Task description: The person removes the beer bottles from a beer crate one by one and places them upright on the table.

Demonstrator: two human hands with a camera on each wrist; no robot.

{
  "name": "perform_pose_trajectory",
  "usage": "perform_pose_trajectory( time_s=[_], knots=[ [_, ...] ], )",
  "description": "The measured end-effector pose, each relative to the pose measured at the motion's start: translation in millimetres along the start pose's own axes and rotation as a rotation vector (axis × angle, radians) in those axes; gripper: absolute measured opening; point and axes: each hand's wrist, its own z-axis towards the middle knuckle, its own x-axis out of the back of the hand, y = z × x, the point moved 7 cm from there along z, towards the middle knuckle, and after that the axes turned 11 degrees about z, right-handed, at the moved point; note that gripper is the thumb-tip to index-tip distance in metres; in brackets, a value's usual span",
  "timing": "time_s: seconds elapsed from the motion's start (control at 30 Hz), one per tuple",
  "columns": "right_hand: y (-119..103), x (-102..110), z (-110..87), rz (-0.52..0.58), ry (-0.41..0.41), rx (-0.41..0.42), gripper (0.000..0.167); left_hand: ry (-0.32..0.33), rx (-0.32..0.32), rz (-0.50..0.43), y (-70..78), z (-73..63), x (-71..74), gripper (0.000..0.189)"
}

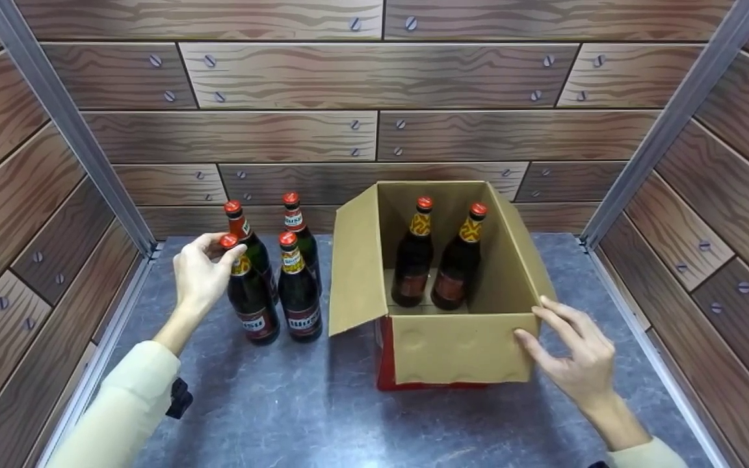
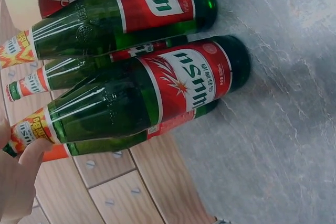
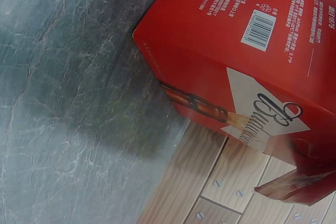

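In the head view, my left hand [image 1: 202,270] pinches the capped neck of the front-left beer bottle [image 1: 254,309], which stands upright on the table. The left wrist view shows the thumb [image 2: 34,153] against this green bottle's [image 2: 105,103] neck label. Close around it stand three more beer bottles, the nearest one [image 1: 301,302] just to its right. My right hand [image 1: 579,354] holds the near right corner of an open cardboard box [image 1: 462,348], thumb on the front flap, fingers at the side flap. Two beer bottles [image 1: 413,260] stand upright inside the box.
The box's red printed outside [image 3: 210,40] shows in the right wrist view. Its left flap [image 1: 358,266] spreads out toward the loose bottles. A grey marbled tabletop [image 1: 270,403] lies beneath, enclosed by wood-patterned walls [image 1: 374,78] at the back and both sides.
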Motion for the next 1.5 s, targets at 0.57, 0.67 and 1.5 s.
perform_pose_trajectory(
  time_s=[0.57, 0.67, 1.5],
  knots=[
    [0, 0, -0.1, -0.003, 0.006, -0.008, 0.055, -0.037, 0.029, -0.061, 28.6, 5.5, 9.7, 0.053],
    [0, -1, 0.1, -0.003, 0.007, -0.005, 0.055, 0.005, -0.006, -0.141, 46.6, 8.2, 13.5, 0.049],
    [0, -1, 0.4, 0.002, 0.009, -0.009, 0.054, -0.273, -0.191, -0.426, 235.4, -6.9, -75.9, 0.041]
  ],
)
